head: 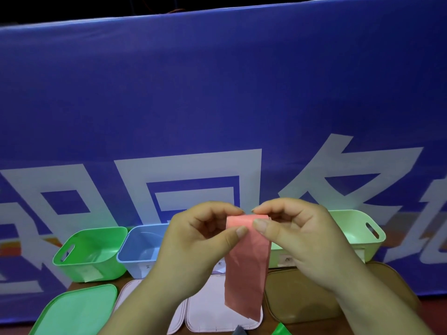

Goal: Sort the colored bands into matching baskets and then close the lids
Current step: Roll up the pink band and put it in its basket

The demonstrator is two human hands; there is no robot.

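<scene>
You hold the pink band [246, 269] up before the open baskets.
Against the blue banner [217, 93], the green basket [111, 267], blue basket [135, 264] and pale green basket [350, 223] stand open; your hands hide any pink one. Your left hand [193, 238] and right hand [307, 233] each pinch the band's top edge. Its limp tail could drape over a rim and block a lid.

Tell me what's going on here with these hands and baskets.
A person holds up a pink band, the left hand and right hand each pinching its top edge while the rest hangs down. Behind it, a green basket, a blue basket and a pale green basket stand open; I see no bands inside them. A green lid and a tan lid lie flat in front, not yet fitted.
</scene>
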